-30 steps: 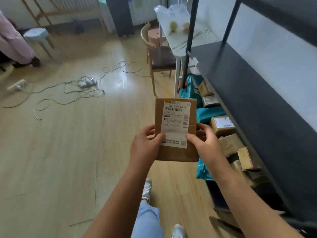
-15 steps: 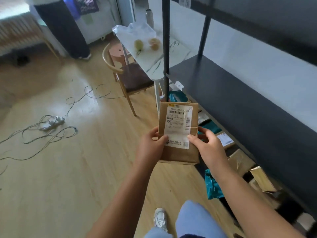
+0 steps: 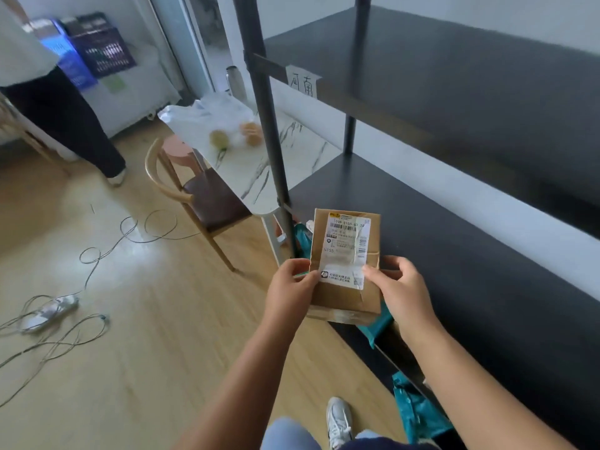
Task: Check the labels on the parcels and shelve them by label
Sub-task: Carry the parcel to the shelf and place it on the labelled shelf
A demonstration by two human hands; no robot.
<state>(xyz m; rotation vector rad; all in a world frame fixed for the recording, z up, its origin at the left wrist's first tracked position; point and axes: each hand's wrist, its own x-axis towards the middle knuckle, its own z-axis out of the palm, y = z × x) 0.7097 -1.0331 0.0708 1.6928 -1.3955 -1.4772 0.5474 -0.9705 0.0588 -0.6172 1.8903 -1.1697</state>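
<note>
1. Since the earlier frames, view has swung up and right: upper shelf (image 3: pixel 454 76) with a handwritten paper tag (image 3: pixel 303 81) now shows, and the loose boxes under the rack have dropped out of sight; parcel (image 3: pixel 344 264) sits in the same two-hand grip.
2. Left hand (image 3: pixel 289 287) clamps the parcel's left edge, thumb on the front face by the lower corner of the shipping label (image 3: pixel 345 251), fingers hidden behind.
3. Right hand (image 3: pixel 402 293) clamps the right edge, thumb tip pressing the label's lower right, fingers curled behind the box.
4. Parcel is a brown cardboard box, held upright between both hands, label facing the camera; barcode at top, print too small to read.
5. Beyond the right hand: dark lower shelf (image 3: pixel 454 254), bare surface, parcel held in the air at its front edge, not resting on it.
6. Below the right hand: teal plastic bags (image 3: pixel 418 414) under the rack.
7. Up and left of the left hand: wooden chair (image 3: pixel 194 196), white marble-pattern table (image 3: pixel 259 164) with fruit in a clear bag.
8. Far left of the left hand: cables and a power strip (image 3: pixel 48 311) on the wood floor (image 3: pixel 146 352); another person's dark trouser legs (image 3: pixel 65 125) at upper left.
9. Own white shoe (image 3: pixel 339 420) below the hands.
</note>
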